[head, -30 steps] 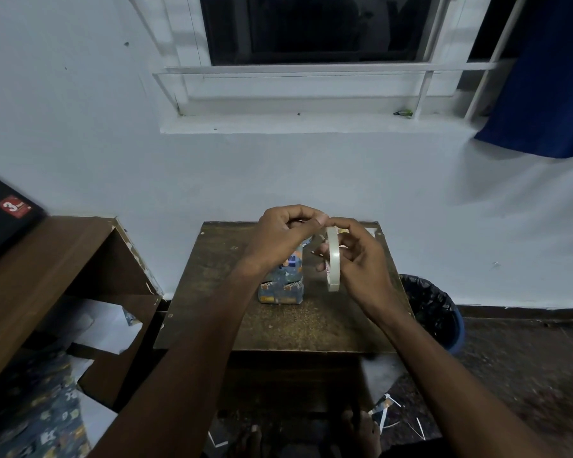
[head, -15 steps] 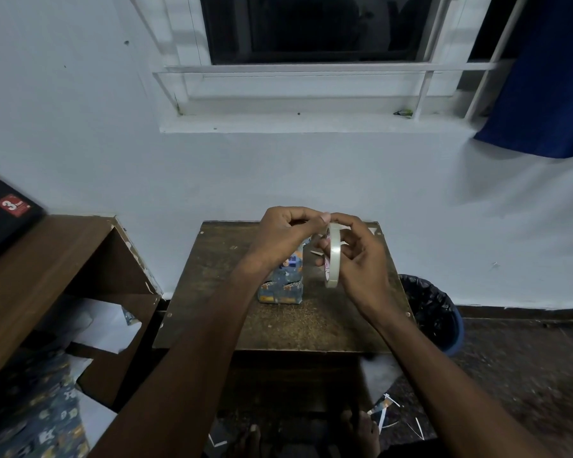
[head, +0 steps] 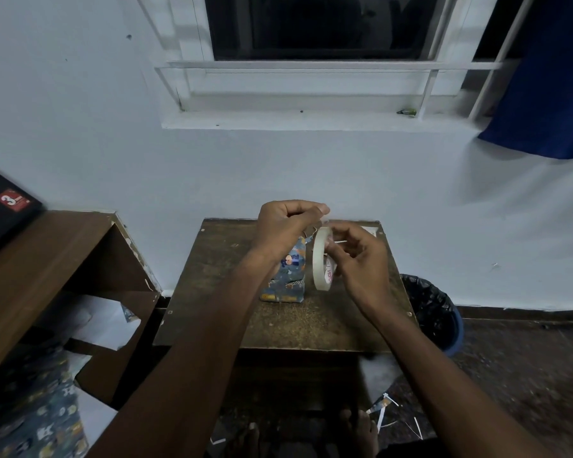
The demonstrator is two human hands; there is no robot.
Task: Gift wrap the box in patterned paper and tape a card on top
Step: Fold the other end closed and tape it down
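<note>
Dim indoor light, dark window (head: 315, 24), wide-angle bending edges, soft corners.

A small, dark brown wooden desk (head: 212, 309) with a worn, speckled top stands against the white wall. On it stands a small upright box wrapped in blue patterned paper (head: 286, 280), left of centre. A white card (head: 371, 230) lies near the far right corner.

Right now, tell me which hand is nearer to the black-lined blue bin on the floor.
Right. The right hand holds the pale tape roll over the table's right half, on the side of the bin. The left hand pinches the tape end farther left.
</note>
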